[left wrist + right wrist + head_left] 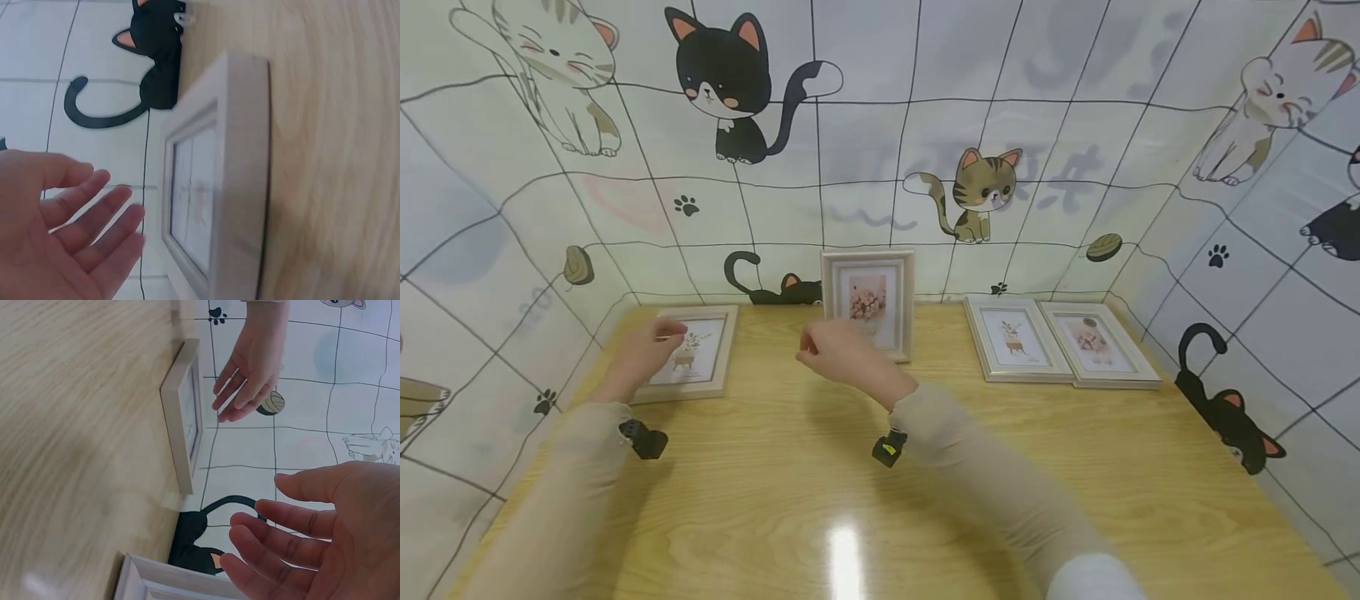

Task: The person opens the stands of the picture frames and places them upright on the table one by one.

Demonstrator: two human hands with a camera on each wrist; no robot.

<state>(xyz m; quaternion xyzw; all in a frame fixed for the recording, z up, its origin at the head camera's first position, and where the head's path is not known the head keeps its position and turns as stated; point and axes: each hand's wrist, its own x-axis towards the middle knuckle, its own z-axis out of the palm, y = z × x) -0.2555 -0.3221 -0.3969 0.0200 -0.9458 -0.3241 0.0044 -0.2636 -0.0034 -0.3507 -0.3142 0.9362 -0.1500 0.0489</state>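
A: Hands first. Where are they sitting?

B: Left hand [643, 354] is hovering over the flat frame at far left [688, 353], palm down, fingers loosely spread. The left wrist view is showing straight relaxed fingers [94, 219] beside the frame's edge [240, 181], not curling round it. So that grip is wide open and holding nothing. Can't tell if it's brushing the frame.

A: And the right?

B: Right hand [838, 354] is hanging in the air just in front of the standing frame [868, 302], wrist bent, fingers slightly curved. The right wrist view is showing fingers [294, 534] apart with a gap between them, nothing pinched. Its grip is open and empty too. Both forearms are in beige sleeves, each wearing a small black camera at the wrist.

A: Count the frames.

B: Four picture frames, all pale. One is standing upright at centre back, near the wall. One is lying flat at left under the left hand. Two are lying flat side by side at right, the nearer-centre one [1017, 339] touching or slightly overlapping the outer one [1101, 344]. Each is showing a small flower print.

A: Surface and room?

B: Light wood-grain worktop [820, 500], glossy, catching a light glare near the front. Walls [925, 125] on three sides are carrying white tile-pattern covering with cartoon cats, paw prints and yarn balls.
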